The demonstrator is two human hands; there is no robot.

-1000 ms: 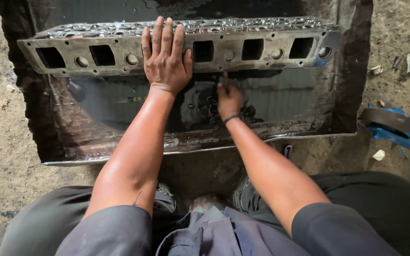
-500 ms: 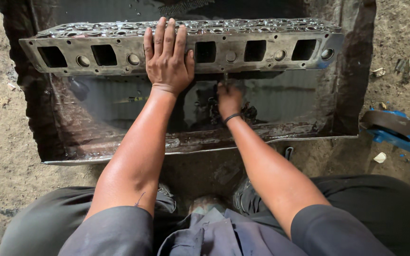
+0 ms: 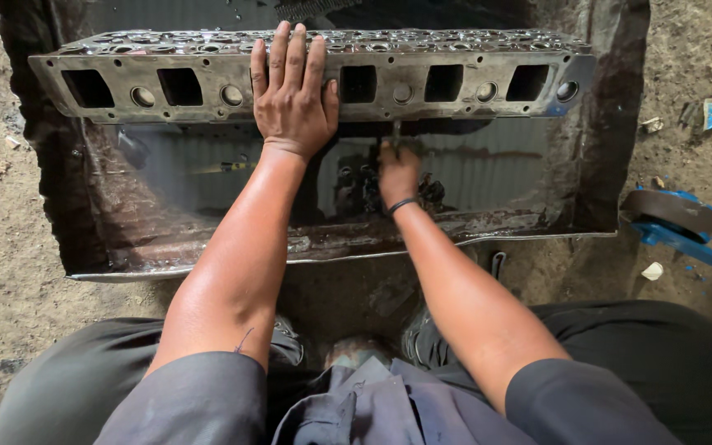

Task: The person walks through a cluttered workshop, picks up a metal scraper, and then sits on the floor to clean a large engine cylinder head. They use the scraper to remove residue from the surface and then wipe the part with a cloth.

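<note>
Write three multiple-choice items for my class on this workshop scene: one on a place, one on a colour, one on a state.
1. Where does the left hand rest?
A. on the long grey metal cylinder head
B. on the dirt floor
C. on a knee

2. What colour is the metal frame at the right edge?
A. red
B. blue
C. yellow

3. How is the right hand?
A. spread flat
B. resting in the lap
C. closed around a thin dark tool

Answers: 1 A, its palm lies flat on the head's ported side. 2 B, it is plainly blue. 3 C, its fingers curl about the tool.
</note>
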